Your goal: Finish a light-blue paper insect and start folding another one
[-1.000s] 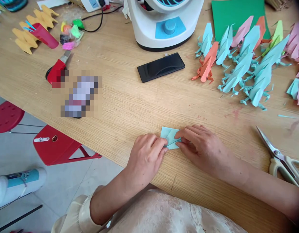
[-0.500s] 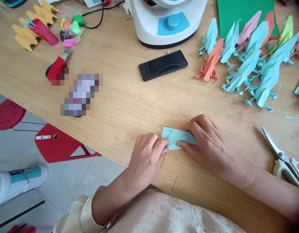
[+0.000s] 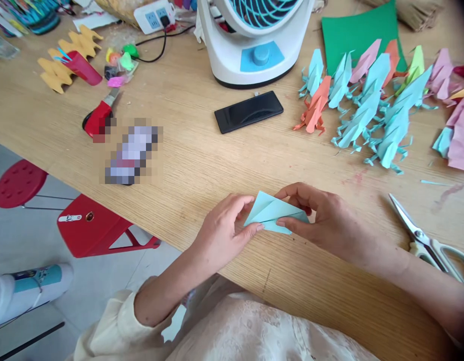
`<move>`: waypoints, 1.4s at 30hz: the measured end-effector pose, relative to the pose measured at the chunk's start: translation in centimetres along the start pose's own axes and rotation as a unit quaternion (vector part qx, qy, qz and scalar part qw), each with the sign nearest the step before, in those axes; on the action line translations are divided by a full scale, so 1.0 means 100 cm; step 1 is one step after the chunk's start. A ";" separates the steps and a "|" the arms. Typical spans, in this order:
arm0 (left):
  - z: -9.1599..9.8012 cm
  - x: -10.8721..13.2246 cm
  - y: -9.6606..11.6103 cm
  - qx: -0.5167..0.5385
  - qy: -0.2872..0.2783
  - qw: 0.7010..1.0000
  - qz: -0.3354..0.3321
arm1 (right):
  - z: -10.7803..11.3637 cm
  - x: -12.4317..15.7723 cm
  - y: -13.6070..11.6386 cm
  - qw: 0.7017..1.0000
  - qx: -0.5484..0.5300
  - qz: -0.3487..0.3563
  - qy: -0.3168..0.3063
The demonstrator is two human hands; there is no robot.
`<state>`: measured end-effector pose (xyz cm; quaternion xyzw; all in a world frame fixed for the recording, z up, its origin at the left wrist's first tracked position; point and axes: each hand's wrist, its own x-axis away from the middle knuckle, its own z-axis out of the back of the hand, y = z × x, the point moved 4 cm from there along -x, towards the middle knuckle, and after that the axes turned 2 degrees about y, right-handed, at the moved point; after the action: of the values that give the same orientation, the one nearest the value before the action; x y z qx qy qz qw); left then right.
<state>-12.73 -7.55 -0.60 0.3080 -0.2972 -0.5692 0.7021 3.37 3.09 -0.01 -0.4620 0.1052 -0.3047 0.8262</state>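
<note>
A folded piece of light-blue paper (image 3: 271, 210) is held between both hands near the table's front edge. Slanting creases and a folded flap show on its upper face. My left hand (image 3: 227, 225) pinches its left end, thumb on the lower edge and fingers behind. My right hand (image 3: 314, 213) grips the right end, with the thumb on top and the fingers curled behind. To the right of that hand lies a pair of scissors (image 3: 420, 234) with pale handles, its blades closed.
Several folded paper insects (image 3: 354, 120) stand at the right beside a green sheet (image 3: 329, 42). A black phone (image 3: 249, 111) lies before a white fan (image 3: 216, 62). A red-handled cutter (image 3: 98, 118) and a pixelated object (image 3: 132, 155) are at left. Red stools (image 3: 85, 225) stand below the edge.
The paper has been lifted and tilted from nearly flat on the table. My left fingers have moved from its top face to behind it. The view has shifted, showing more of the fan.
</note>
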 end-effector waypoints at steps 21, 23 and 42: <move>-0.092 -0.075 0.075 0.409 -0.240 0.875 0.099 | 0.051 0.098 0.061 0.932 -0.261 -0.186 0.170; -0.101 -0.075 0.080 0.419 -0.241 0.871 0.087 | 0.051 0.104 0.065 0.916 -0.284 -0.191 0.207; -0.125 -0.070 0.085 0.355 -0.310 0.881 0.044 | 0.043 0.117 0.073 0.875 -0.334 -0.164 0.311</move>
<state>0.82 1.90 -2.45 0.3313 -0.6949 -0.4602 0.4422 17.55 1.87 -2.43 -0.6028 0.3748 -0.5104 0.4855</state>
